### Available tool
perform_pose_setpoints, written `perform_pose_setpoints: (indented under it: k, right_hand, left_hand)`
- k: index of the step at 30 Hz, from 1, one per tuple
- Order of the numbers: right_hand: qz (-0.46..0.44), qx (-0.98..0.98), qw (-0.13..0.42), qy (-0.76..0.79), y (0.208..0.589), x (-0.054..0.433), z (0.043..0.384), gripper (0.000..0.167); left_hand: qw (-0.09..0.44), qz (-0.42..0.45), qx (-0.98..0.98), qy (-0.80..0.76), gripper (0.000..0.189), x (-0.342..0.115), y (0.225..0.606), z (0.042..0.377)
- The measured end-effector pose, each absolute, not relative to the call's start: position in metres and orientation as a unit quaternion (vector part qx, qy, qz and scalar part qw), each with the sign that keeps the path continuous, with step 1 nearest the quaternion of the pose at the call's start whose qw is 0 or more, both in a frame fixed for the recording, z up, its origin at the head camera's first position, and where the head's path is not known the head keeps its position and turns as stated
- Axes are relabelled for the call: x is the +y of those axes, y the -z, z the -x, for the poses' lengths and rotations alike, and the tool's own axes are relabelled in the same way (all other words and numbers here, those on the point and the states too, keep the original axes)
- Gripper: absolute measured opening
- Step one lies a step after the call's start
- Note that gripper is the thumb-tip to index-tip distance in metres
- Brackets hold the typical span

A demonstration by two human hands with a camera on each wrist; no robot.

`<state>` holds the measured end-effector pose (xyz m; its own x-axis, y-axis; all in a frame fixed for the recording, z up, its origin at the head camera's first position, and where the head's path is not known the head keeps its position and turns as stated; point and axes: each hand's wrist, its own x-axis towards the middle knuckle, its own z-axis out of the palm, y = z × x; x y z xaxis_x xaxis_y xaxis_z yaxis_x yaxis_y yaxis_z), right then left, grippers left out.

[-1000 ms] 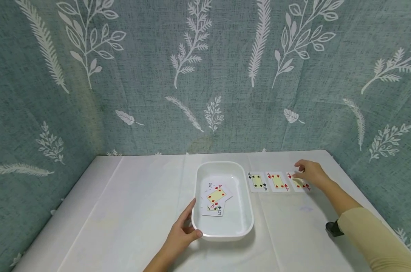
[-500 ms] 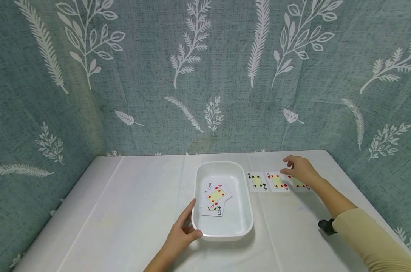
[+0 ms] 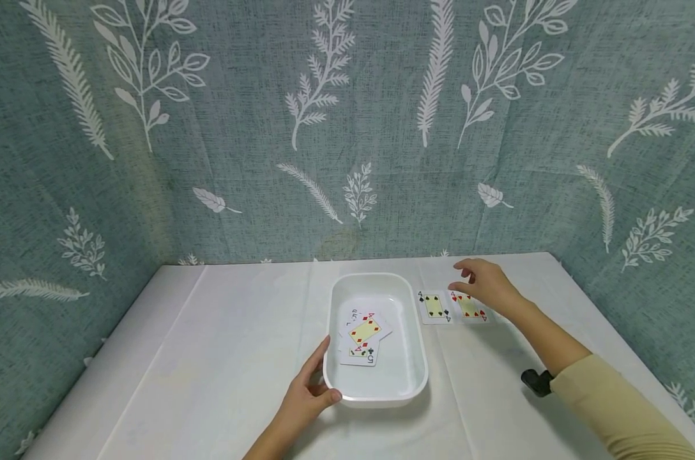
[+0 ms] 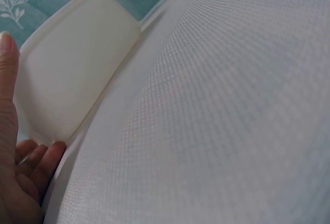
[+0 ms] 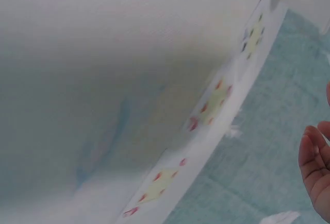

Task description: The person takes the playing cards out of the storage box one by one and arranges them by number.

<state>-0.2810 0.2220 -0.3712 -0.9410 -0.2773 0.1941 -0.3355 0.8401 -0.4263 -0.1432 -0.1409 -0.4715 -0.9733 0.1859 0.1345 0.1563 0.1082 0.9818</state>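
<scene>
My left hand (image 3: 304,393) grips the near left corner of a white plastic tub (image 3: 382,391), thumb at the rim and fingers low on its side. Inside the tub, a four of diamonds playing card (image 3: 365,331) overlaps a five of clubs (image 3: 366,358) and at least one more card. To the tub's right lie a four of spades (image 3: 434,305) and a four of hearts (image 3: 469,306). My right hand (image 3: 488,285) hovers over the row, fingers loosely bent and holding nothing. It hides a third, red-suited card (image 5: 157,185) from the head view; the right wrist view shows it.
A white cloth (image 3: 227,351) covers the table. Green leaf-patterned fabric (image 3: 255,211) rises behind and at both sides. A small black device (image 3: 537,383) sits at my right sleeve cuff (image 3: 583,380).
My right hand has moved left from over the rightmost card to over the four of hearts, with nothing in its fingers. My left hand and the tub have stayed put.
</scene>
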Motion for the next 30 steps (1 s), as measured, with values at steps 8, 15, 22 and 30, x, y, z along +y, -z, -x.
perform_pose_setpoints:
  k: [8, 15, 22, 30]
  right_hand:
    - [-0.196, -0.948, 0.096, -0.234, 0.364, 0.196, 0.269, 0.047]
    - [-0.228, -0.939, 0.119, -0.229, 0.361, 0.175, 0.260, 0.045]
    - [-0.254, -0.931, 0.111, -0.237, 0.360, 0.151, 0.253, 0.046]
    - [-0.280, -0.924, 0.100, -0.242, 0.363, 0.127, 0.249, 0.048]
  left_hand:
    - [0.009, -0.116, 0.745, -0.657, 0.089, -0.141, 0.471, 0.143]
    - [0.015, -0.111, 0.746, -0.657, 0.088, -0.141, 0.470, 0.142]
    - [0.015, -0.117, 0.740, -0.662, 0.088, -0.141, 0.472, 0.143]
    - [0.004, -0.127, 0.748, -0.652, 0.087, -0.141, 0.470, 0.143]
